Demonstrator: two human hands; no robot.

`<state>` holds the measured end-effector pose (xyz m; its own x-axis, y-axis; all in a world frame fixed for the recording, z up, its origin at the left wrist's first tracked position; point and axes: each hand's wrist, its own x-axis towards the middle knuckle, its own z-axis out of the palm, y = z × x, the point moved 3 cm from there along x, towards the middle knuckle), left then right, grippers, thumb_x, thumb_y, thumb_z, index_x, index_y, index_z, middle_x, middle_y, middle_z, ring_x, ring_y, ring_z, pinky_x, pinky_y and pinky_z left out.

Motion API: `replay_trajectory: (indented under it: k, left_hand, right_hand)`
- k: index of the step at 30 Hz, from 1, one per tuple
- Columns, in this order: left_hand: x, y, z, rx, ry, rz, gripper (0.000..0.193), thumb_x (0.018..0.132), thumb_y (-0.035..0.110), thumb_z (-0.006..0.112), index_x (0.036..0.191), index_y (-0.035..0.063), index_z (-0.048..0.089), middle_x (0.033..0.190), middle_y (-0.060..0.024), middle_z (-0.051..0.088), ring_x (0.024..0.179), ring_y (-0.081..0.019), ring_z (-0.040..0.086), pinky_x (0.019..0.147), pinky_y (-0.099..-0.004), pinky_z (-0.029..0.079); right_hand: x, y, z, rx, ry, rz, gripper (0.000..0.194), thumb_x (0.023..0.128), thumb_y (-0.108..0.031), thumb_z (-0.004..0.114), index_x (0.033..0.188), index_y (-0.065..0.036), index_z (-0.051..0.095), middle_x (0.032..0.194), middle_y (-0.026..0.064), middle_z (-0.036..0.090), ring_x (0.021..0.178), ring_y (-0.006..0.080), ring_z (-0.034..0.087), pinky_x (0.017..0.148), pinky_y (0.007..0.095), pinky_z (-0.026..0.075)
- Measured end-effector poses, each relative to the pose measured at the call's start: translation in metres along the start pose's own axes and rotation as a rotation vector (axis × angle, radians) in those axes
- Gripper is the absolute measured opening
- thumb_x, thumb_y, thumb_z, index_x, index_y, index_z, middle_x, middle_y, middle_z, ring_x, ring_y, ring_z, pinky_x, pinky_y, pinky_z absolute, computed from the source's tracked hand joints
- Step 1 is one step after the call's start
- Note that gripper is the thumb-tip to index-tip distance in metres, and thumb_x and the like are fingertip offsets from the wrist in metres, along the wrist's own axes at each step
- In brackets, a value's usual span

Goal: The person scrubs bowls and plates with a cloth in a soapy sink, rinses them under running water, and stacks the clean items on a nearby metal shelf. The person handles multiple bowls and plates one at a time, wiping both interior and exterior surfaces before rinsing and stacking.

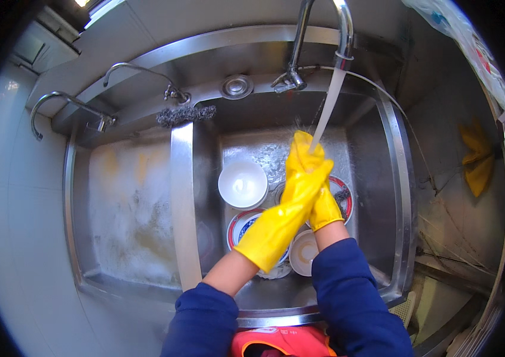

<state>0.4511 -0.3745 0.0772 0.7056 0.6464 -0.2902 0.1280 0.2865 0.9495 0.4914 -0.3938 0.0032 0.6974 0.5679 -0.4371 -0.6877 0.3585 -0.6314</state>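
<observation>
My left hand (311,176), in a yellow rubber glove, lies across my right hand (326,207), gloved the same way. They press together under a stream of water (331,100) from the tall curved faucet (345,33). Where they overlap, the fingers are hard to tell apart, and nothing shows between them. Below, in the steel sink basin (274,109), stand white bowls (242,184), stacked. A red-rimmed dish with a blue pattern (240,227) is partly covered by my left forearm. A stained bowl (302,253) sits between my forearms. Right of my hands, a red-rimmed plate (347,201) carries a dark scouring pad (342,195).
Steel-wool scourers (185,115) rest on the divider (184,178). Cloudy, foamy water fills the left basin (132,214). Two smaller faucets (72,98) and a round metal strainer (236,86) line the back ledge. A yellow glove or cloth (476,163) hangs at right.
</observation>
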Motion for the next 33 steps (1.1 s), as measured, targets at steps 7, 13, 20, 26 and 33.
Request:
replay_trajectory:
  k: [7,13,20,26,33]
  left_hand:
    - [0.017,-0.013,-0.02,-0.304,-0.07,-0.07,0.051,0.096,0.037,0.066,0.136,0.0082,0.055,0.131,-0.0147,0.059,0.123,-0.0262,0.057,0.105,-0.0341,0.043]
    - [0.032,-0.008,-0.014,-0.228,-0.079,0.011,0.051,0.101,0.043,0.052,0.136,0.0055,0.055,0.135,-0.0188,0.057,0.127,-0.0338,0.055,0.107,-0.0385,0.043]
    - [0.073,-0.009,-0.012,0.486,0.053,0.186,0.054,0.092,0.024,0.064,0.14,0.0038,0.052,0.137,-0.0209,0.057,0.127,-0.0378,0.055,0.108,-0.0404,0.042]
    - [0.1,-0.02,-0.042,0.651,0.029,0.292,0.048,0.09,0.024,0.067,0.134,0.0063,0.06,0.135,-0.0211,0.059,0.128,-0.0378,0.054,0.109,-0.0414,0.041]
    - [0.079,-0.067,-0.18,1.118,0.246,-0.214,0.054,0.088,0.014,0.067,0.14,0.0072,0.052,0.139,-0.0189,0.057,0.129,-0.0366,0.054,0.106,-0.0419,0.044]
  right_hand:
    - [0.015,-0.019,-0.003,0.066,-0.016,0.006,0.026,0.1,-0.034,0.057,0.114,-0.012,0.061,0.096,0.0111,0.066,0.076,0.0242,0.065,0.07,0.0349,0.056]
    - [0.04,-0.046,0.0,-0.166,-0.089,-0.101,0.029,0.099,-0.036,0.057,0.108,-0.009,0.065,0.094,0.0118,0.067,0.083,0.0262,0.066,0.075,0.0357,0.056]
    - [0.05,-0.053,-0.016,-0.294,0.074,-0.103,0.042,0.097,-0.035,0.057,0.126,-0.006,0.065,0.115,0.0114,0.069,0.1,0.0254,0.067,0.087,0.0326,0.052]
    - [0.007,-0.092,-0.072,-1.56,0.16,-0.22,0.045,0.092,-0.024,0.061,0.131,-0.004,0.062,0.131,0.0216,0.062,0.124,0.0343,0.058,0.107,0.0394,0.042]
    - [-0.025,-0.066,-0.137,-1.686,0.156,0.022,0.039,0.091,-0.023,0.059,0.126,-0.006,0.066,0.127,0.0212,0.064,0.122,0.0367,0.059,0.105,0.0405,0.045]
